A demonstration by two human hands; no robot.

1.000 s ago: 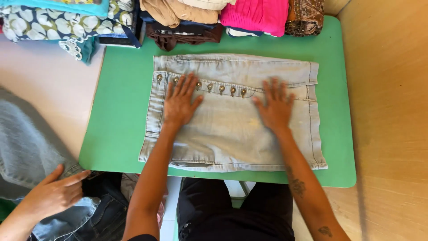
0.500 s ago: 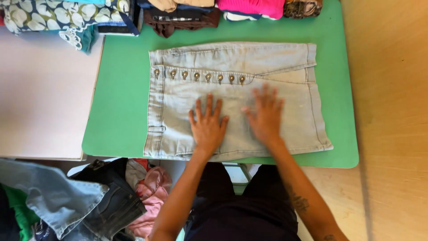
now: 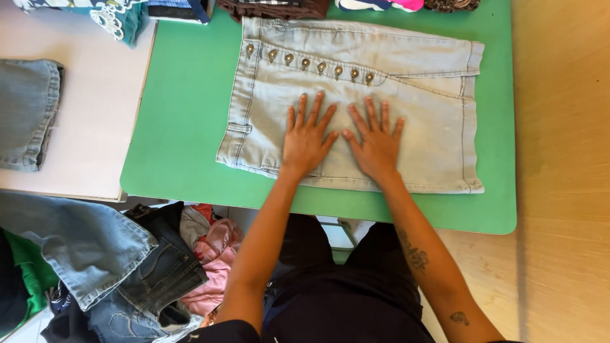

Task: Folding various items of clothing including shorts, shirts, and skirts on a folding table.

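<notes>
Both palms have been drawn nearer and together: the left hand [image 3: 308, 141] and right hand [image 3: 376, 145] are pressed flat, fingers spread, nothing gripped, on the pale denim skirt [image 3: 419, 121], smoothed across the green mat [image 3: 184, 127].

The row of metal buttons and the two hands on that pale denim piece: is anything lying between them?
Nothing: in the head view, only bare pale denim lies between the buttons and the fingertips.

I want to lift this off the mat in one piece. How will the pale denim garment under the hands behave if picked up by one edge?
The pale denim garment lies flat under the left hand and right hand, so it would likely flop and unfold. Its metal buttons probably weight that edge. On the green mat it looks unlikely to slide freely.
</notes>
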